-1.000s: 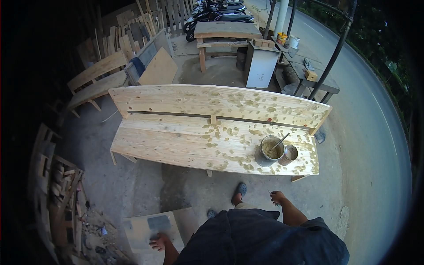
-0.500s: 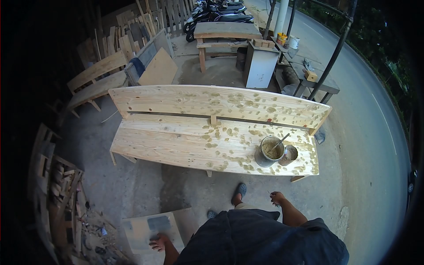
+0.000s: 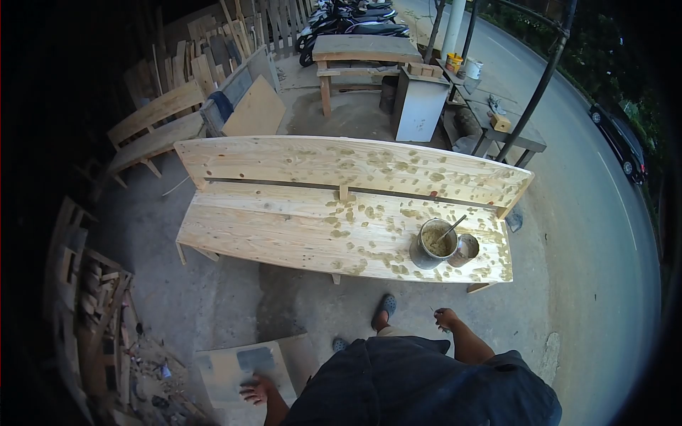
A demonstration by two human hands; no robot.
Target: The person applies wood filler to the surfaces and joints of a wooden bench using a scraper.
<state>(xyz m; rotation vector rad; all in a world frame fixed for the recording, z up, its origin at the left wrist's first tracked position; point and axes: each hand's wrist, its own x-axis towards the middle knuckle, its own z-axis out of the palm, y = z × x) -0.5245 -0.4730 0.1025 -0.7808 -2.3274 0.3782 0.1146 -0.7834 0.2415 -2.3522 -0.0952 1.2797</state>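
Note:
A long wooden bench (image 3: 270,219) spans the middle of the view, its right half dotted with greenish-brown patches. On its seat stand a metal pot (image 3: 430,253) of brownish paste with a stick in it and, touching it, a smaller rusty can (image 3: 466,250). My left hand (image 3: 257,390) is at the lower left, fingers spread, over or against a pale board; contact cannot be told. Below the pot, in front of the bench, my right hand (image 3: 445,319) has its fingers curled together around something thin and too small to name.
Wood scraps (image 3: 106,305) lie at the lower left. Another bench (image 3: 160,135) and stacked planks stand at the upper left. Behind the bench are a worktable (image 3: 366,48), a white cabinet (image 3: 419,110) and motorbikes (image 3: 355,28). A dark car (image 3: 618,142) is on the road at right.
The dark car on the road has moved up along the right side and now shows in full. My hands, the bench and the containers have barely moved.

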